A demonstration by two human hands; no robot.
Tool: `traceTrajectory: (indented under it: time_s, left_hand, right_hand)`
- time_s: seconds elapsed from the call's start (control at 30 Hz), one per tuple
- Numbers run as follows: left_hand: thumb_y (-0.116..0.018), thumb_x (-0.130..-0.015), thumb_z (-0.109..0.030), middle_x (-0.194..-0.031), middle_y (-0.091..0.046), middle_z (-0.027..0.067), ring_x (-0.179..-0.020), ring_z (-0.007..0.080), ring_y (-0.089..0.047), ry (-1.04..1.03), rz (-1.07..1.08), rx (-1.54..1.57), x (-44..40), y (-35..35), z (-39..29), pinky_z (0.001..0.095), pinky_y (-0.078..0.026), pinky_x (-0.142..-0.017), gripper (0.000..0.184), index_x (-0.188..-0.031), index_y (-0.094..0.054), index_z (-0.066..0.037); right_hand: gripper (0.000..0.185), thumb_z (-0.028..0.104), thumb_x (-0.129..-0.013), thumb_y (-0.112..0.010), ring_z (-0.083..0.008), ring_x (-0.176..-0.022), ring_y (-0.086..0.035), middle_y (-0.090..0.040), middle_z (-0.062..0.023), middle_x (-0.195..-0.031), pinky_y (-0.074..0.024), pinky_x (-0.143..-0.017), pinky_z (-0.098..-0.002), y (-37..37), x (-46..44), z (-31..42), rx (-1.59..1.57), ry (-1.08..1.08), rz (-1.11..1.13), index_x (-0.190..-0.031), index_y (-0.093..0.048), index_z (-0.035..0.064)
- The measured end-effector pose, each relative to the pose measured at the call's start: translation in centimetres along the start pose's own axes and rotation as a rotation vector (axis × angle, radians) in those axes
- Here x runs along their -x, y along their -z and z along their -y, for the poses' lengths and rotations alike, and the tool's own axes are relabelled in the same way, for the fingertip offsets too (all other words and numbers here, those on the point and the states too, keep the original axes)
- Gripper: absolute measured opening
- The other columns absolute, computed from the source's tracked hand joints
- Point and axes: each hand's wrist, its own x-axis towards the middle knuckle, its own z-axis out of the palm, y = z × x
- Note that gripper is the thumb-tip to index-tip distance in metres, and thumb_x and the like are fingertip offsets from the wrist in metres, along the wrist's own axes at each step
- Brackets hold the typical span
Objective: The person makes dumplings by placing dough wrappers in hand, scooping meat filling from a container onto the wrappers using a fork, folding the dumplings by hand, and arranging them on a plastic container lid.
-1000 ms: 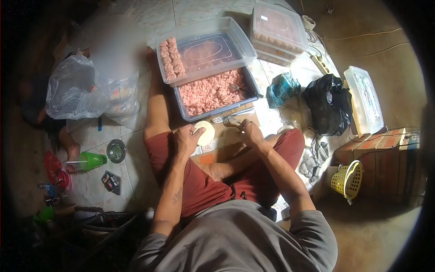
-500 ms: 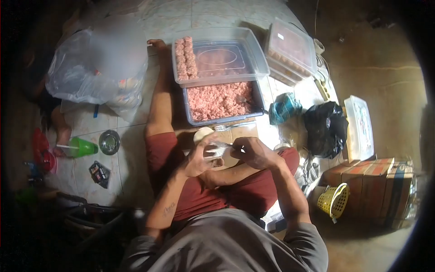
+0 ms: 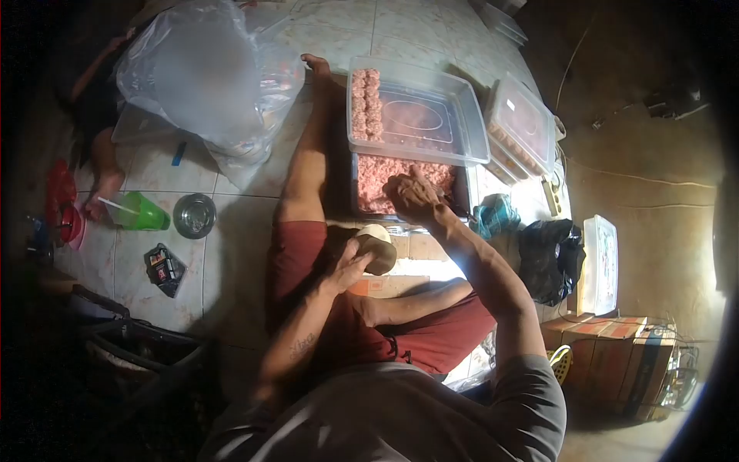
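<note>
My left hand (image 3: 352,266) is above my folded leg, thumb and fingers closed on a thin round dough wrapper (image 3: 379,256) that lies in shadow. Just behind it shows a pale round edge (image 3: 375,231), perhaps a stack of more wrappers. My right hand (image 3: 416,196) reaches over the tray of pink minced meat (image 3: 375,185). Its fingers are bent down at the meat, and their tips are hidden. A dark utensil handle (image 3: 459,209) lies at the tray's right side, partly behind my wrist. Beyond, a clear plastic tub (image 3: 462,115) holds rows of meat-filled pieces (image 3: 366,104).
Lidded tubs (image 3: 523,115) stand at the right back, near a teal bag (image 3: 496,214) and a black bag (image 3: 550,258). At left are a large clear plastic bag (image 3: 258,115), a green cup (image 3: 146,212) and a glass ashtray (image 3: 195,215). Another person's foot (image 3: 105,181) shows there.
My right hand has left my left hand and moved forward over the meat tray. The left hand now holds the round wrapper by itself. The whole view has shifted to the left.
</note>
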Motion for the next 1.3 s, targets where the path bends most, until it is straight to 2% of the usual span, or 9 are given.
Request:
traceTrajectory:
  time_s: [0.2,0.43,0.5,0.7,0.83,0.87,1.0,1.1,1.3]
  left_hand:
    - [-0.069,-0.090,-0.027,-0.114,-0.066,0.0060,-0.106,0.0161,-0.060,-0.080,0.018,0.330,0.1,0.4,1.2,0.0319,-0.049,-0.094,0.043,-0.125,-0.062,-0.003]
    - [-0.067,-0.090,-0.030,-0.108,-0.067,0.0086,-0.105,0.0183,-0.061,-0.156,-0.113,-0.055,-0.2,0.3,3.8,0.0331,-0.050,-0.092,0.038,-0.117,-0.067,-0.002]
    - [-0.067,-0.090,-0.029,-0.109,-0.067,0.0082,-0.105,0.0180,-0.061,-0.298,-0.257,-0.061,-0.4,0.4,4.8,0.0330,-0.050,-0.092,0.036,-0.114,-0.068,-0.002]
    - [-0.059,-0.095,-0.027,-0.112,-0.068,0.0061,-0.105,0.0178,-0.062,0.136,-0.212,-0.182,-1.6,1.2,4.6,0.0321,-0.048,-0.096,0.032,-0.115,-0.068,-0.003]
    - [-0.055,-0.100,-0.045,-0.122,-0.067,0.0112,-0.114,0.0231,-0.063,0.262,-0.026,0.453,-1.2,-0.7,-3.0,0.0359,-0.046,-0.105,0.053,-0.129,-0.061,-0.001]
    - [-0.053,-0.101,-0.054,-0.126,-0.066,0.0138,-0.116,0.0265,-0.063,0.329,-0.001,0.800,-1.7,-1.1,-3.5,0.0374,-0.045,-0.108,0.064,-0.135,-0.056,0.000]
    - [-0.045,-0.100,-0.066,-0.135,-0.062,0.0204,-0.129,0.0328,-0.057,0.184,-0.052,1.043,-4.8,-1.5,-5.5,0.0447,-0.042,-0.113,0.084,-0.137,-0.052,0.009]
    - [-0.043,-0.099,-0.067,-0.140,-0.059,0.0211,-0.134,0.0321,-0.053,-0.068,0.378,1.248,-8.0,-2.4,-6.3,0.0456,-0.038,-0.116,0.085,-0.138,-0.051,0.009]
    - [-0.045,-0.099,-0.066,-0.152,-0.046,0.0249,-0.143,0.0356,-0.043,0.017,0.058,1.058,-6.8,-4.1,-7.3,0.0496,-0.030,-0.122,0.089,-0.146,-0.040,0.009]
  right_hand:
    - [0.013,0.015,-0.087,-0.063,-0.0250,-0.096,-0.070,-0.071,-0.0089,-0.100,-0.0406,-0.099,-0.0486,8.0,-2.8,-1.5,-0.209,-0.068,0.374,-0.098,-0.068,0.0102]
    - [0.016,0.013,-0.093,-0.054,-0.0219,-0.103,-0.068,-0.071,-0.0059,-0.102,-0.0383,-0.100,-0.0522,6.5,-2.2,-1.1,-0.260,-0.031,0.410,-0.100,-0.068,0.0119]
    - [0.017,0.017,-0.095,-0.052,-0.0226,-0.100,-0.068,-0.070,-0.0046,-0.097,-0.0385,-0.099,-0.0516,8.1,-1.8,-2.0,-0.508,-0.046,0.341,-0.097,-0.069,0.0141]
    - [0.019,0.019,-0.095,-0.053,-0.0298,-0.099,-0.069,-0.072,-0.0090,-0.095,-0.0378,-0.093,-0.0685,5.4,0.5,-1.0,-0.750,-0.207,0.112,-0.095,-0.071,0.0134]
    - [0.019,0.016,-0.093,-0.058,-0.0311,-0.087,-0.071,-0.072,-0.0176,-0.097,-0.0523,-0.079,-0.0499,10.9,3.4,-2.6,-1.130,-0.507,0.076,-0.103,-0.073,0.0078]
    - [0.018,0.009,-0.091,-0.061,-0.0299,-0.078,-0.070,-0.071,-0.0190,-0.090,-0.0527,-0.068,-0.0383,8.2,5.0,-2.6,-0.913,-0.292,-0.262,-0.103,-0.071,0.0024]
    - [0.018,0.007,-0.096,-0.057,-0.0205,-0.073,-0.063,-0.068,-0.0148,-0.084,-0.0490,-0.070,-0.0326,15.3,7.3,-0.5,-1.206,-0.766,-0.229,-0.105,-0.072,0.0018]
    - [0.017,-0.001,-0.094,-0.056,-0.0288,-0.076,-0.063,-0.063,-0.0185,-0.085,-0.0484,-0.066,-0.0389,11.7,8.4,3.7,-1.109,-0.631,-0.571,-0.107,-0.068,-0.0001]
    - [0.024,-0.002,-0.090,-0.060,-0.0405,-0.085,-0.065,-0.062,-0.0202,-0.090,-0.0521,-0.071,-0.0472,11.5,9.4,8.4,-1.133,-0.628,-0.548,-0.113,-0.068,0.0006]
